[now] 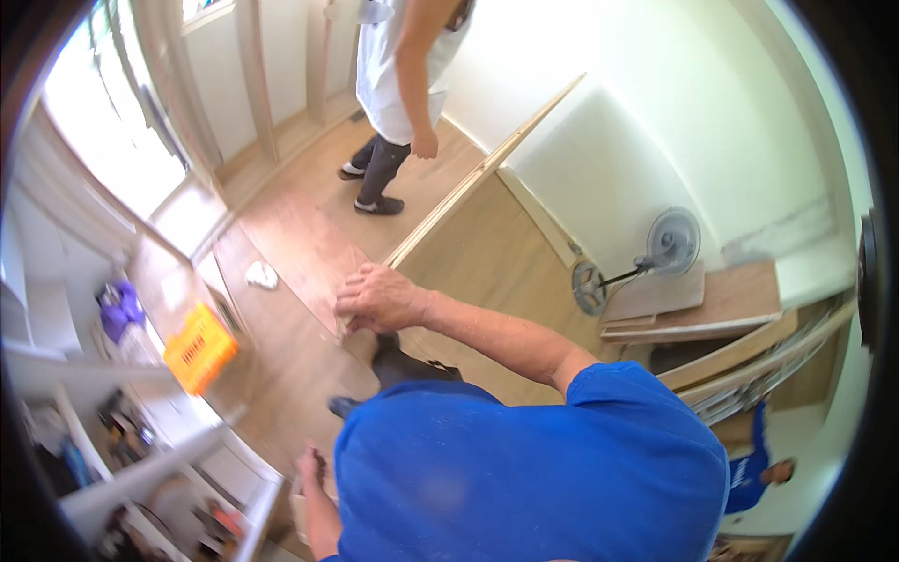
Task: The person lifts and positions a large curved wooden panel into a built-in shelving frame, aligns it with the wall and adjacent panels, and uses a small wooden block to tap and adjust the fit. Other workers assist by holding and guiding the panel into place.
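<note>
My right hand (382, 298) reaches across in front of me, its fingers closed over the near end of a long, thin wooden board (487, 167). The board slants away from me to the far right, its narrow pale edge showing. Down at my left side is my left hand (311, 465), small and blurred, with its fingers not clear enough to read. Beyond the board a person in a white shirt (398, 70) and dark trousers stands on the wooden floor (309, 206), one arm hanging down.
At left, an orange box (200, 349) and a purple bag (120, 309) sit near white shelving (169, 468) full of tools. A white crumpled thing (262, 274) lies on the floor. A standing fan (672, 242) and stacked boards (721, 304) are at right. A person in blue (747, 480) appears at lower right.
</note>
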`<state>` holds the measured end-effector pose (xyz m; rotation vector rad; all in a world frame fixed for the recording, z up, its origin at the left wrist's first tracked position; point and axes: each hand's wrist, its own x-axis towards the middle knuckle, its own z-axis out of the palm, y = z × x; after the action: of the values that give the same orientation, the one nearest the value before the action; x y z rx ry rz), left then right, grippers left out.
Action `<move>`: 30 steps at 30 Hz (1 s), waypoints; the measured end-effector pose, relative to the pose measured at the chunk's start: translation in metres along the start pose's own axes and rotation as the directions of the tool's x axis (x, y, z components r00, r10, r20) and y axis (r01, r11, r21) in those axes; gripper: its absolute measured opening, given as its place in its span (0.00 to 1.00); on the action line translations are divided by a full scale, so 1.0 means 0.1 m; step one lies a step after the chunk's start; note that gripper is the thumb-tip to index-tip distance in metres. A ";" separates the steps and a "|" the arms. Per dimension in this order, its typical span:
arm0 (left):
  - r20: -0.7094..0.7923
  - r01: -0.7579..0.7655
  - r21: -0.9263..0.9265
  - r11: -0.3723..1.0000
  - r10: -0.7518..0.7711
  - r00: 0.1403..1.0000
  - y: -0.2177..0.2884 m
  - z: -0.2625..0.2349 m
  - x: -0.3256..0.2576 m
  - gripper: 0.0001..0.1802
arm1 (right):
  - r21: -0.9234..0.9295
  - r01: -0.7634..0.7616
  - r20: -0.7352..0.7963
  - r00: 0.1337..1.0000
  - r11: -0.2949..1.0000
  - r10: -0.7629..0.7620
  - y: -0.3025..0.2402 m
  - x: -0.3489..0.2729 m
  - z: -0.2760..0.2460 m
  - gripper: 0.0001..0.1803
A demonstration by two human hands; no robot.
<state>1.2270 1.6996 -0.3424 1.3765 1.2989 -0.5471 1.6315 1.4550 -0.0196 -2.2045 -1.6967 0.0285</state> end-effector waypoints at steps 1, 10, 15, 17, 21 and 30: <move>0.026 -0.069 0.019 0.997 0.069 0.997 0.09 -0.08 0.01 0.29 | -0.001 0.009 -0.006 1.000 1.000 -0.009 0.00 0.04 0.03 0.19; 0.093 -0.190 0.107 0.976 0.181 0.979 1.23 -0.44 0.16 0.20 | 0.052 -0.090 -0.286 0.953 0.995 0.101 -0.28 0.03 0.21 0.18; 0.078 -0.238 0.172 0.956 0.228 0.971 1.44 -0.51 0.11 0.27 | 0.135 -0.115 -0.237 0.961 0.984 0.144 -0.29 0.04 0.20 0.18; 0.118 -0.285 0.238 0.928 0.264 0.957 1.40 -0.56 0.13 0.29 | 0.130 -0.122 -0.228 0.962 0.984 0.150 -0.27 0.06 0.20 0.17; 0.266 -0.476 0.355 0.804 0.402 0.876 1.16 -0.61 0.23 0.31 | 0.091 -0.127 -0.234 0.961 0.988 0.146 -0.26 -0.02 0.21 0.17; 0.324 -0.594 0.318 0.739 0.504 0.801 0.82 -0.61 0.39 0.18 | 0.077 -0.137 -0.212 0.966 0.988 0.151 -0.32 0.07 0.14 0.17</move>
<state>1.2908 1.7868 -0.3273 1.8966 0.5470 -0.5457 1.6003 1.4720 -0.0222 -2.1919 -1.3988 -0.1180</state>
